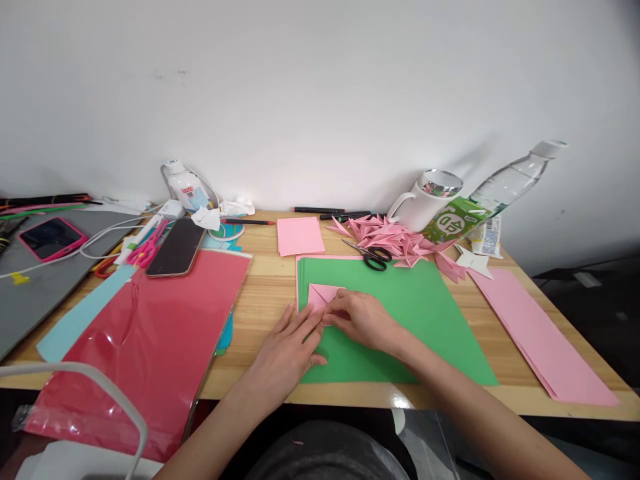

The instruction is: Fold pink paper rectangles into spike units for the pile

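A small square of pink paper (325, 293) with a diagonal crease or folded edge lies on the green paper sheets (410, 320). My left hand (287, 353) rests flat with its fingers stretched, the fingertips pressing on the lower left of the pink square. My right hand (360, 319) is closed, its thumb and forefinger pinching the lower right part of the same square. The fingertips of both hands meet there and hide the square's lower part.
Behind are stacked pink squares (301, 236), black scissors (375, 257), a pile of folded pink pieces (390, 237) and a white mug (425, 203). Pink strips (545, 333) lie at right. A red sheet pack (145, 347) and a phone (177, 248) lie at left.
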Available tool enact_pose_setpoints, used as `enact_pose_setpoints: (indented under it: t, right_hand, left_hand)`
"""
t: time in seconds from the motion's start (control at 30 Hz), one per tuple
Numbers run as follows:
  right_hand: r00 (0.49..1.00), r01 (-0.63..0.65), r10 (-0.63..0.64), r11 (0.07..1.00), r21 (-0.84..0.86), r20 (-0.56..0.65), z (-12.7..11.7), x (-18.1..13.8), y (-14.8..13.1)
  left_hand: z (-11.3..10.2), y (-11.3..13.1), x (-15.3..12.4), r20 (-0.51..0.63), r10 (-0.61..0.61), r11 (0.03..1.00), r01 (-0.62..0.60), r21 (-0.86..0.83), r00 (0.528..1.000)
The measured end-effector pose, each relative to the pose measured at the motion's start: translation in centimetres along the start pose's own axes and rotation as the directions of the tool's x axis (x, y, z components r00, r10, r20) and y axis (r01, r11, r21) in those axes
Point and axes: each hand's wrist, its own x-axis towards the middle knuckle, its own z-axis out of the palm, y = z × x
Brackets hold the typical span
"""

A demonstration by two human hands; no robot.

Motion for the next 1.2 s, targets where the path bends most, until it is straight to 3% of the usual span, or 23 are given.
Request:
enact_pose_setpoints:
  t: [0.3, 0.73, 0.83, 0.9, 1.03, 1.2]
  right_hand:
    - [0.999, 0.037, -0.037, 0.999, -0.014, 0.019, 0.0, -0.7, 0.0]
    - [0.993, -0.092, 0.094, 0.995, -0.025, 0.074, -1.4, -2.4, 2.9]
    - [0.997, -0.077, 0.077, 0.997, 0.023, 0.001, -0.9, -2.7, 3.5]
    - [0.988, -0.056, 0.066, 0.996, 0.074, -0.14, -0.4, -2.9, 3.9]
    - [0.907, 0.036, 0.04, 0.984, 0.173, -0.418, 0.4, -3.4, 4.3]
    - [0.89, 0.218, -0.101, 0.951, 0.22, -0.444, 1.1, -4.4, 3.9]
  left_hand:
    - [-0.4, 0.1, 0.1, 0.035, -0.015, 1.0, 0.015, -0.017, 0.999]
    - [0.1, 0.3, 0.0, -0.002, -0.003, 1.0, 0.003, 0.016, 1.0]
    - [-0.1, 0.4, 0.0, -0.004, -0.006, 1.0, 0.006, 0.008, 1.0]
    - [-0.2, 0.5, 0.1, -0.012, -0.02, 1.0, 0.019, -0.012, 1.0]
    - [-0.2, 0.7, 0.3, -0.035, -0.039, 0.998, 0.037, -0.049, 0.999]
    - [-0.7, 0.4, 0.6, -0.023, -0.035, 0.998, 0.034, -0.054, 0.999]
